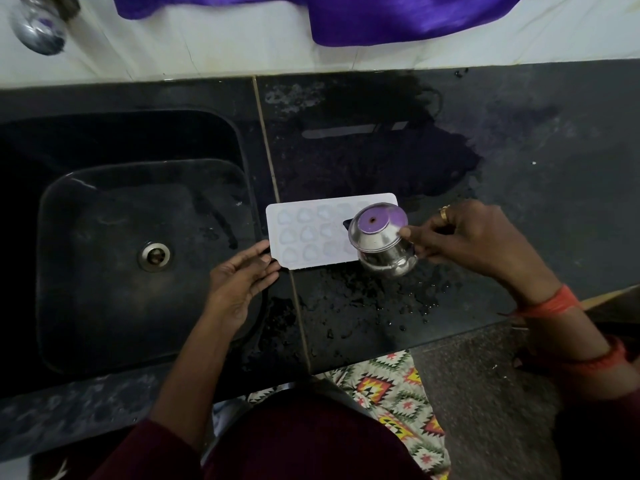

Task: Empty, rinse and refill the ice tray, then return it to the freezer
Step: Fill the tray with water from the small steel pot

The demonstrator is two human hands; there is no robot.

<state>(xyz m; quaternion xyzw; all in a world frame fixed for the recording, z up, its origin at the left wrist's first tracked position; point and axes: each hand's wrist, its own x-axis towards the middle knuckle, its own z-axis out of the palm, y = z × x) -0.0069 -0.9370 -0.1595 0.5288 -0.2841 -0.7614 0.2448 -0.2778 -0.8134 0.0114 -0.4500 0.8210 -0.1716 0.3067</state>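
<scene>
Shiny steel pot [382,249], matt white plastic ice tray [311,233], wet glossy black stone counter [519,188].

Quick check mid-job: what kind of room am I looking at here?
Most likely a home kitchen. A dark square sink basin is set into a wet black stone counter, a shiny metal tap sits above, and a white plastic ice tray is being filled from a small steel pot.

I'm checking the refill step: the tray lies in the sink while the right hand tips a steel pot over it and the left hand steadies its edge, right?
Not quite: in the head view the tray lies on the counter beside the sink. The right hand does tip the steel pot over it, and the left hand steadies its edge.
</scene>
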